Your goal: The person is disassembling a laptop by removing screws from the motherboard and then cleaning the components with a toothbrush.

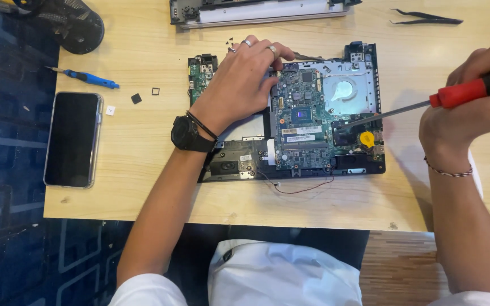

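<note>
An opened laptop base lies on the wooden table, its green circuit board and silver drive bay exposed. My left hand rests flat on the upper left part of the base, fingers spread toward the board; a black watch sits on that wrist. My right hand grips a screwdriver with a red and black handle. Its metal shaft slants down left, and the tip touches the board near a yellow round part.
A black phone lies at the table's left edge. A small blue screwdriver, loose square bits and tiny screws sit at upper left. Another laptop part and black tweezers lie at the back. A thin wire trails in front.
</note>
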